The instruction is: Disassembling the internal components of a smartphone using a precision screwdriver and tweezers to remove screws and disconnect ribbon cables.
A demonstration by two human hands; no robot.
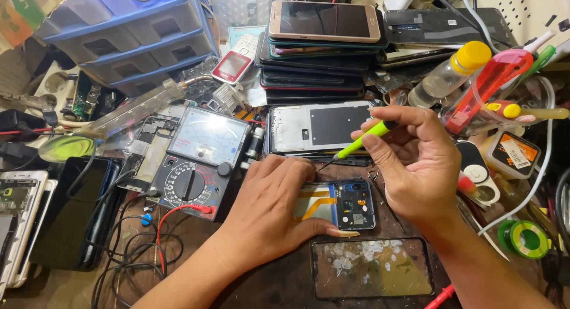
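**Two hands over one opened phone on a crowded bench**

One opened phone (341, 203), its back off and a blue board and orange ribbon showing, lies near the middle of the wooden bench (178, 237). The left hand (270, 208) lies flat over its left part, fingers together, thumb pressed along the near edge. The right hand (409, 157) pinches one yellow-green screwdriver (362, 141) between thumb and fingers; the dark tip points down-left, just beyond the phone's far edge.

Just near of the phone lies one dark glass panel (373, 267) smeared with pale residue. Left stands one analogue multimeter (199, 160) with one red lead. Far off, a stack of about six phones (320, 44) rises; a white phone frame (323, 128) lies in front of it. One blue drawer cabinet (130, 32) sits far left. To the right: one clear bottle with a yellow cap (448, 74), one red utility knife (490, 86), one green tape roll (525, 239), and one small pot with an orange-and-white label (510, 154).
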